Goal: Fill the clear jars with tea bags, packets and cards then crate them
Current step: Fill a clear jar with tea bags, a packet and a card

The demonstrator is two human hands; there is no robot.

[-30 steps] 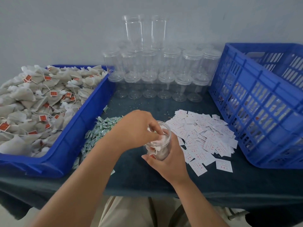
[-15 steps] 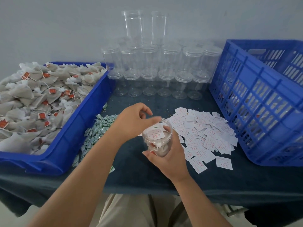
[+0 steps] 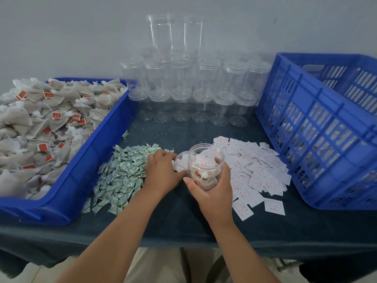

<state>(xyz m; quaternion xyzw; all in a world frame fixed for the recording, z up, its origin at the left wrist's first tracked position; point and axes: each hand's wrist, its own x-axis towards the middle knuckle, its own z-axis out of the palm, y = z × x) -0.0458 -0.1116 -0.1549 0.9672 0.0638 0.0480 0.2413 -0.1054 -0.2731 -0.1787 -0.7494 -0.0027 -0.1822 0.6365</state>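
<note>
Blue tray [image 3: 67,186]: far left, heaped with tea bags [image 3: 40,123] carrying red tags.
Green packets [image 3: 122,176]: a loose pile on the dark surface [image 3: 183,221], just beside the tray.
Left hand [image 3: 163,174]: palm down at the pile's right edge, fingers bent over the packets. Whether they grip anything cannot be told.
Empty jars [image 3: 183,88]: stacked in rows at the back, against the wall.
Clear jar [image 3: 205,168]: lidless and tilted toward the camera, held at centre front between the two piles, with tea bags and a white card [image 3: 204,160] with red print inside.
Right hand [image 3: 216,195]: fingers and thumb wrapped round the jar from below.
Cards [image 3: 255,170]: white slips spread on the surface to the right of the jar.
Blue crate [image 3: 316,139]: far right, with slatted walls.
</note>
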